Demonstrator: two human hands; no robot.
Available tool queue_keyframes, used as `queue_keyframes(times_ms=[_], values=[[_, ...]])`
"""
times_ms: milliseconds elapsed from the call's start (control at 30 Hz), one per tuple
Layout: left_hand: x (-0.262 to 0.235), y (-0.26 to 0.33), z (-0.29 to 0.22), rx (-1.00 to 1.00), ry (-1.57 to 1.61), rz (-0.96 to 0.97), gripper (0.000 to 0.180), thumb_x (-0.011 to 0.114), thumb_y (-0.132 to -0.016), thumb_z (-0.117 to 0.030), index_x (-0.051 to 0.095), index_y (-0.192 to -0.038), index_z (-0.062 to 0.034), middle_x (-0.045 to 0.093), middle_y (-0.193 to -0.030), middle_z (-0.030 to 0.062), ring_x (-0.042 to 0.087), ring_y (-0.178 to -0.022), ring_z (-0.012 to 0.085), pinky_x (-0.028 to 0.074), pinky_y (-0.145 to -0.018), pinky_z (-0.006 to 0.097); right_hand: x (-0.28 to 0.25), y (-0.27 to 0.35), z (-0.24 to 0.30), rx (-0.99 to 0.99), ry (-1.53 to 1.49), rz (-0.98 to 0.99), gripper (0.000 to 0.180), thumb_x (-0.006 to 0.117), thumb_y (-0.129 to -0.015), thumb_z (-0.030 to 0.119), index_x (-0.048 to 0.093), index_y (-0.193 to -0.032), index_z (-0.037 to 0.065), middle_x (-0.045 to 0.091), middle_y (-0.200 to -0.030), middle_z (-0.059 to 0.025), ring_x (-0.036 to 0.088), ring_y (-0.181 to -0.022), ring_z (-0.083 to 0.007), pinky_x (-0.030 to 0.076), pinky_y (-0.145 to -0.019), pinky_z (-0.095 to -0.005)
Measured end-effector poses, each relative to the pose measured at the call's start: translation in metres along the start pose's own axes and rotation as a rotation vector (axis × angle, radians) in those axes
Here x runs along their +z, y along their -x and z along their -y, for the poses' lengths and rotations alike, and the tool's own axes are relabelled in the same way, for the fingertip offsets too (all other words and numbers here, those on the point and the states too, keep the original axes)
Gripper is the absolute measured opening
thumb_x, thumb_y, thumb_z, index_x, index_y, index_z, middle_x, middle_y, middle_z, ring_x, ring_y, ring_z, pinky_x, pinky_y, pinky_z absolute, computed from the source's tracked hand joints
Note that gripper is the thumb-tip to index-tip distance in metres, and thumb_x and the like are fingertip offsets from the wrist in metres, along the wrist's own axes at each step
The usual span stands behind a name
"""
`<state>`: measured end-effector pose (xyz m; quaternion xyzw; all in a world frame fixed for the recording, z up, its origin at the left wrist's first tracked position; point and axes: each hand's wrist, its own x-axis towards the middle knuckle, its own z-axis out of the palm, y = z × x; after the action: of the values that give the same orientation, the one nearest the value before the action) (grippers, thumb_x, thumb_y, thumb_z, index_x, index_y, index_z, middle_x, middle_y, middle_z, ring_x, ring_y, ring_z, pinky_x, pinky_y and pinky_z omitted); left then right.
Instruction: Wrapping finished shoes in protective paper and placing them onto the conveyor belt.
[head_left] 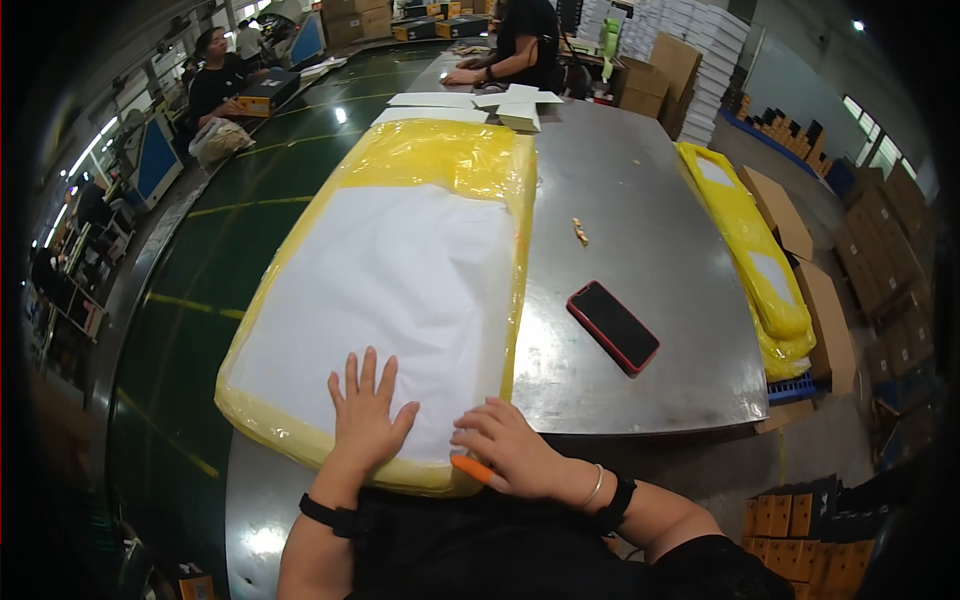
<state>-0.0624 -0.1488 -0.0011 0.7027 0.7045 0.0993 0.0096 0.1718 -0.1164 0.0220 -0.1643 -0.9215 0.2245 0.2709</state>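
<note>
A large stack of white sheets wrapped in yellow plastic film (400, 270) lies lengthwise on the metal table (650, 250). My left hand (366, 418) rests flat, fingers spread, on the white top near the stack's near edge. My right hand (512, 450) is curled around a small orange tool (470, 467), its tip at the near right corner of the yellow wrap. Both wrists carry black bands.
A black phone in a red case (613, 326) lies on the table right of the stack. A small yellow scrap (580, 232) sits farther back. Another yellow-wrapped bundle (755, 255) lies on the right. Folded white boxes (500, 103) and a person in black (515, 45) are at the far end.
</note>
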Motion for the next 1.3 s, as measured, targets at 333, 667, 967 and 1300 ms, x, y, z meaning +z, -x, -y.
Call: queue_keyframes(times_ms=[333,667,967,1300], values=[[-0.001,-0.008,-0.003,0.031,0.017,-0.014,0.067,0.054,-0.083,-0.042,0.037,-0.138,-0.0067,0.025,-0.146,0.0221,0.017,-0.135,0.0431,0.007,-0.106,0.061,-0.004,0.004,-0.025,0.196,0.054,-0.295,0.035,0.064,-0.083,0.018,0.053,-0.112,0.002,0.049,-0.117,-0.0184,0.047,-0.108,-0.0356,0.039,-0.093,-0.0418],[0.000,-0.002,-0.006,-0.049,0.086,0.031,0.067,0.056,-0.081,-0.039,0.040,-0.135,-0.0038,0.027,-0.145,0.0240,0.016,-0.135,0.0437,0.005,-0.108,0.059,0.031,0.038,-0.087,0.501,-0.212,-0.327,0.037,0.052,-0.092,0.025,0.046,-0.118,0.000,0.050,-0.113,-0.0206,0.047,-0.106,-0.0367,0.039,-0.093,-0.0404],[0.001,0.001,0.000,-0.087,0.060,0.016,0.069,0.053,-0.082,-0.045,0.040,-0.136,-0.0052,0.026,-0.145,0.0242,0.015,-0.136,0.0428,0.004,-0.108,0.059,0.034,0.031,-0.080,0.449,-0.123,-0.318,0.034,0.052,-0.091,0.025,0.049,-0.114,0.000,0.054,-0.106,-0.0202,0.050,-0.101,-0.0372,0.040,-0.090,-0.0419],[0.005,0.008,0.003,-0.046,0.076,-0.035,0.068,0.049,-0.085,-0.052,0.039,-0.138,-0.0096,0.026,-0.146,0.0207,0.016,-0.136,0.0409,0.006,-0.107,0.060,0.041,0.033,-0.077,0.470,-0.009,-0.299,0.035,0.056,-0.088,0.024,0.049,-0.113,0.001,0.054,-0.105,-0.0188,0.048,-0.098,-0.0357,0.039,-0.088,-0.0420]])
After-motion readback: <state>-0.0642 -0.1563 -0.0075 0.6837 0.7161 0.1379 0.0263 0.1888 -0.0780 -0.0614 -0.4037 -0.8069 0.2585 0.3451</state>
